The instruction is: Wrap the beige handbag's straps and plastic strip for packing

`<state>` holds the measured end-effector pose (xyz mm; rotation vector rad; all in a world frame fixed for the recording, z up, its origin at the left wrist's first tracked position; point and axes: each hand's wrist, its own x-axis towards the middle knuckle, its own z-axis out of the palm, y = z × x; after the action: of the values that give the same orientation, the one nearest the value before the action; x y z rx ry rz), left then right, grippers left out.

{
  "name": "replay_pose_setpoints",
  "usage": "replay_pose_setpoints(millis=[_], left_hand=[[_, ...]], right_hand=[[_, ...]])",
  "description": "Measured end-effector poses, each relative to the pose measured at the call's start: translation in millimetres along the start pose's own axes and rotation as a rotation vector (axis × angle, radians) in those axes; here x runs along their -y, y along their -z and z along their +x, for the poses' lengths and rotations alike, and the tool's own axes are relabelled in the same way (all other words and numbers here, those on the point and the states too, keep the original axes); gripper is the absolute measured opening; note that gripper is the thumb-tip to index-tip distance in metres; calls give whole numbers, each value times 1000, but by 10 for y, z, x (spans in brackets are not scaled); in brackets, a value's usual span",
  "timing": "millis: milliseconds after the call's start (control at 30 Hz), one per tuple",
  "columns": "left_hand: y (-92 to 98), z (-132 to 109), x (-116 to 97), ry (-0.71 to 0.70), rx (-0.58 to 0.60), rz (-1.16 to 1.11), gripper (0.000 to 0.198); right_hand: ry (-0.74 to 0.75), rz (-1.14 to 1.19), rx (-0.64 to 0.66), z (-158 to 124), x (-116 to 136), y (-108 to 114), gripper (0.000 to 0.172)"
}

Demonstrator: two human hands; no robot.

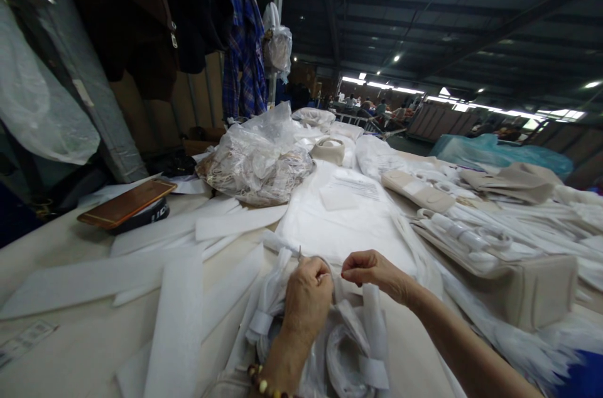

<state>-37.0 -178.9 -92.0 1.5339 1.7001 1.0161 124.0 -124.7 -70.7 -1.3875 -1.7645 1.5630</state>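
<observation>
My left hand [308,294] is closed over the middle of a pale bag with wrapped straps. A thin, dark, pointed piece [300,252] sticks up at its knuckles; what it belongs to is hidden. Just to the right, my right hand [374,272] has thumb and forefinger pinched together, and anything between them is too small to make out. Below both hands lie straps wrapped in white foam [346,348] and clear plastic, on the pale bag [405,335]. Behind the hands rests a stack of white plastic bags [339,228] with a printed sheet area on top.
White foam strips [174,316] are strewn at the left. A phone [127,203] lies on a dark round object. A clear plastic bag of tangled cords [259,166] sits behind. At the right are cream handbags [527,285] with wrapped straps. Clothes [245,40] hang at the back left.
</observation>
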Motion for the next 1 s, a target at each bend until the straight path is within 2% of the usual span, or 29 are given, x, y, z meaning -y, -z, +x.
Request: replay_pose_setpoints(millis=[133, 300, 433, 567, 667, 767, 867, 1000], left_hand=[[27, 6, 3, 49, 24, -164, 14], [25, 15, 13, 100, -18, -329, 15], [21, 21, 20, 104, -5, -480, 13], [27, 4, 23, 107, 23, -651, 12], [37, -18, 18, 101, 24, -761, 15], [41, -22, 18, 117, 15, -832, 17], [39, -9, 24, 146, 5, -880, 19], [59, -3, 16, 160, 1, -954, 21]], right_hand=[[-3, 91, 13, 17, 45, 54, 27], [-68, 139, 65, 78, 134, 152, 33], [-125, 78, 118, 139, 280, 163, 37], [-179, -81, 163, 216, 458, 160, 33], [-208, -197, 131, 279, 601, 142, 29], [-208, -207, 83, 298, 735, 62, 27], [-170, -108, -10, 220, 777, -85, 24], [-73, 118, -183, -41, 642, -320, 21]])
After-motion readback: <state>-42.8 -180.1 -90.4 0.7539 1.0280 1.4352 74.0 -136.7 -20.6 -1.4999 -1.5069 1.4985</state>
